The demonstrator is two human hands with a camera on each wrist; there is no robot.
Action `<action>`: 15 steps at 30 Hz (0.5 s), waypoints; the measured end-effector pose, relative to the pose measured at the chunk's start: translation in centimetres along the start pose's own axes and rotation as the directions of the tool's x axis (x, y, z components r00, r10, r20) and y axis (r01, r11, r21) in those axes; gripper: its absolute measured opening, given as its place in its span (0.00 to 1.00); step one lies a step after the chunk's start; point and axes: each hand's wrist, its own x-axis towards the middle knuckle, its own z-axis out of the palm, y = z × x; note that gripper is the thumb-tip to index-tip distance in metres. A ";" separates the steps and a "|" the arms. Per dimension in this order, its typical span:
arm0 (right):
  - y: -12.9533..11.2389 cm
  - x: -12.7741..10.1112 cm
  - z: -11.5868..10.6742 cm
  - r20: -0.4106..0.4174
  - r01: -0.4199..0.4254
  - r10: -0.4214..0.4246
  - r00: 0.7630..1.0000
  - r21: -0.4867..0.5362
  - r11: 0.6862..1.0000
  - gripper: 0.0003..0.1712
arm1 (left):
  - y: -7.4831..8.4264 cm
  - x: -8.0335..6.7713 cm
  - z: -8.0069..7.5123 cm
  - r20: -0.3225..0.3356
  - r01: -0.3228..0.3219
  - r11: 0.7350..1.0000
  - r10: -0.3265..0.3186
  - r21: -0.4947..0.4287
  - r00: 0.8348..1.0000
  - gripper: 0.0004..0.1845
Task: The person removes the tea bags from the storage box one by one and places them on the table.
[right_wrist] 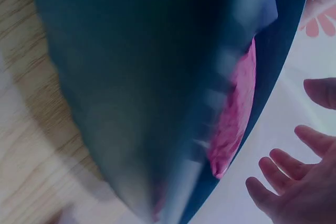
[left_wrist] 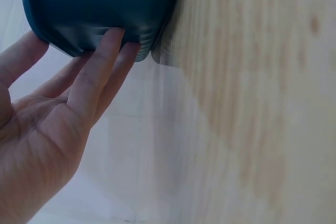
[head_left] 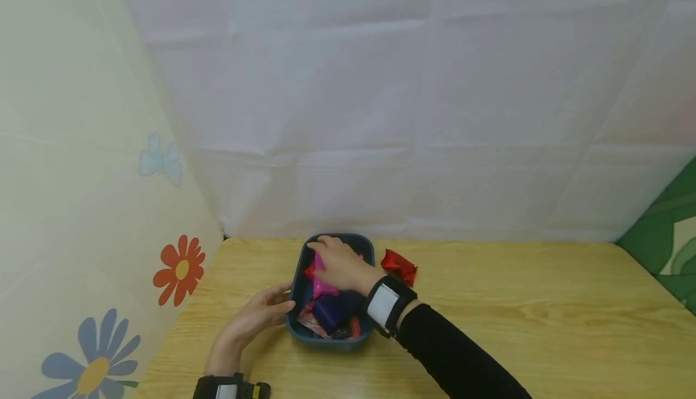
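Note:
A dark blue-green plastic bin (head_left: pixel 330 343) stands on the wooden table, with several wrapped packets inside. My left hand (head_left: pixel 260 315) rests against its left side; in the left wrist view the extended fingers (left_wrist: pixel 93 77) touch the outer wall. Over the bin's opening is my right hand (head_left: pixel 342 266), and the right wrist view shows its fingers (right_wrist: pixel 286 166) spread with nothing between them. Below that hand lies a shiny pink packet (head_left: pixel 324 285), partly hidden in the head view. A dark purple packet (head_left: pixel 330 311) sits nearer the front of the bin.
A red shiny packet (head_left: pixel 399 266) lies on the table (head_left: pixel 516 308) just right of the bin. Behind the table hangs a creased white sheet (head_left: pixel 380 115). On the left is a wall covering (head_left: pixel 81 205) printed with flowers and a butterfly.

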 end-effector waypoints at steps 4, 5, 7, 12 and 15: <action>-0.9 0.0 0.5 0.051 0.022 -0.018 0.999 -0.077 0.997 0.36 | 0.1 -0.1 0.0 0.009 -0.011 1.000 0.011 0.003 1.000 0.33; -1.1 0.0 0.6 0.069 0.027 -0.020 0.997 -0.096 0.995 0.36 | 0.1 -0.1 0.0 0.010 -0.012 1.000 0.012 0.005 1.000 0.33; -1.4 -0.2 0.9 0.106 0.032 -0.018 0.994 -0.137 0.990 0.37 | 0.2 -0.1 0.0 0.003 -0.010 1.000 0.010 0.008 1.000 0.33; -1.5 -0.6 1.9 0.203 0.028 0.015 0.979 -0.206 0.978 0.41 | 0.3 -0.2 0.0 -0.005 -0.006 1.000 0.006 0.013 1.000 0.33; -1.7 -0.8 2.2 0.245 0.023 0.031 0.969 -0.214 0.977 0.41 | 0.3 -0.2 0.0 -0.005 -0.004 1.000 0.004 0.012 1.000 0.33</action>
